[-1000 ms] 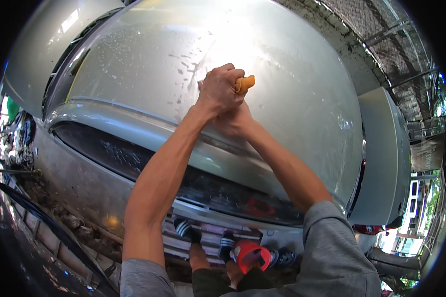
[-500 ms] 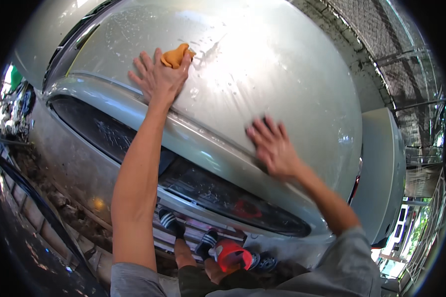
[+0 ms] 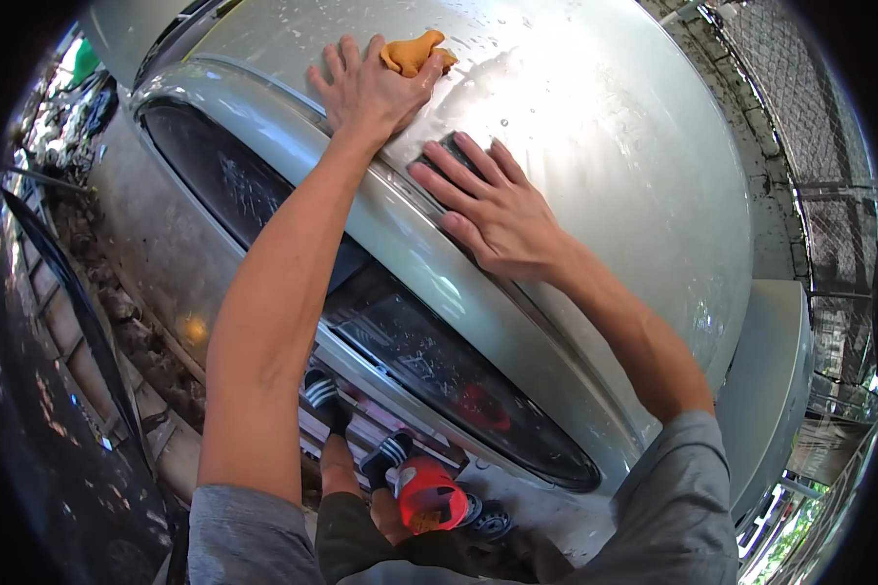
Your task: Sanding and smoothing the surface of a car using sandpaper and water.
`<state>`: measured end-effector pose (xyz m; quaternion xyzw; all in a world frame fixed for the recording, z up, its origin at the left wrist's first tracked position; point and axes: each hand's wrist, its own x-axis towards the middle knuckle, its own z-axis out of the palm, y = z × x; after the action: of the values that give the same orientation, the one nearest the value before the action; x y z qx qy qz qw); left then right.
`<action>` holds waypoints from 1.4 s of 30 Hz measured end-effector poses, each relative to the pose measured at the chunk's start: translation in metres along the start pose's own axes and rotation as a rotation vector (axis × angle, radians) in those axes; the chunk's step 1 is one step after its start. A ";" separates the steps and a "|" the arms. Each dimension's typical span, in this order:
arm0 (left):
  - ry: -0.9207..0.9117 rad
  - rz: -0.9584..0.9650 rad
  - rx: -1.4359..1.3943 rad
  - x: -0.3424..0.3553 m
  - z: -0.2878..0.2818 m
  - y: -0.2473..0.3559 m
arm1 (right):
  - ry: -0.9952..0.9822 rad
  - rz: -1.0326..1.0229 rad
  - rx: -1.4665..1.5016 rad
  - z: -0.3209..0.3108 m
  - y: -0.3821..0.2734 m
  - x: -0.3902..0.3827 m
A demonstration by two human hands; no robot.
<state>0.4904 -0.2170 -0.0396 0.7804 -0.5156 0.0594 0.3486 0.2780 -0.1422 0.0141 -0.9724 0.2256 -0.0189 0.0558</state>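
Observation:
On the wet silver car roof point(image 3: 634, 185), my left hand point(image 3: 373, 97) rests with its fingers spread. A crumpled orange cloth point(image 3: 415, 51) is caught between its thumb and index finger. Nearer the roof's side edge, my right hand point(image 3: 502, 216) presses a dark flat pad point(image 3: 447, 156) against the metal. Its fingers lie across the pad and hide most of it, so I cannot make out its exact kind. Water drops and streaks show on the paint around both hands.
Below the roof edge run the car's dark side windows point(image 3: 410, 336). My feet stand on a slatted platform point(image 3: 361, 419), with a red bucket point(image 3: 429, 495) and dark sandals point(image 3: 488, 520) beside it. A wire-mesh fence point(image 3: 810, 107) stands at the right.
My right hand has slid leftward and up the roof with the dark pad, closer to my left hand. The whole view has shifted, and the orange cloth stays at my left hand.

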 end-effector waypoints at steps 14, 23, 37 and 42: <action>-0.001 0.015 -0.020 0.002 -0.017 0.000 | -0.140 0.119 -0.072 -0.020 -0.020 -0.089; -0.079 -0.002 -0.035 0.001 -0.015 -0.001 | 0.047 0.279 -0.056 0.002 -0.024 -0.052; -0.125 -0.063 0.162 0.010 -0.030 0.011 | 0.058 0.467 -0.098 -0.002 -0.006 -0.105; -0.160 -0.032 0.033 -0.002 -0.011 0.006 | 0.206 0.483 -0.090 0.000 0.075 -0.043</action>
<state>0.4875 -0.2096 -0.0293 0.7965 -0.5283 0.0001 0.2942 0.2061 -0.1902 0.0045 -0.8848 0.4562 -0.0941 -0.0078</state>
